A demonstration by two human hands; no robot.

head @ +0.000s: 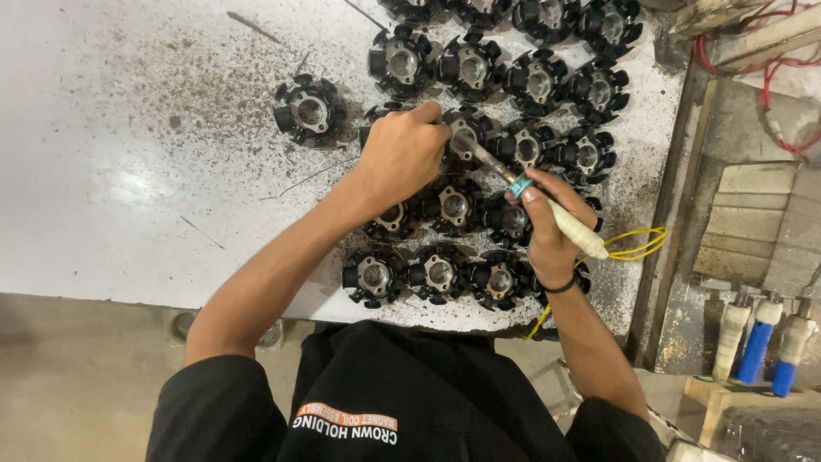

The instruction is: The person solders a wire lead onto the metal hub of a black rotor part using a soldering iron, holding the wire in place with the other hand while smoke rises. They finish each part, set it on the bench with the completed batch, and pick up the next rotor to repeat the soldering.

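My left hand [402, 154] rests with curled fingers on a black star-shaped coil core with a metal centre [462, 133], steadying it among the others. My right hand [547, 231] grips a soldering iron [547, 205] with a pale handle and a teal ring; its tip points up-left onto that same core. A yellow cord [637, 244] runs from the handle off the table edge. Several identical black cores [440, 274] lie in rows under and around both hands. One core [310, 109] sits apart to the left.
The white metal table [128, 171] is speckled with dark debris and thin wire scraps. Three tools with white and blue handles [761, 338] stand at the lower right. Red wires [770, 60] and wooden boards lie beyond the table's right edge.
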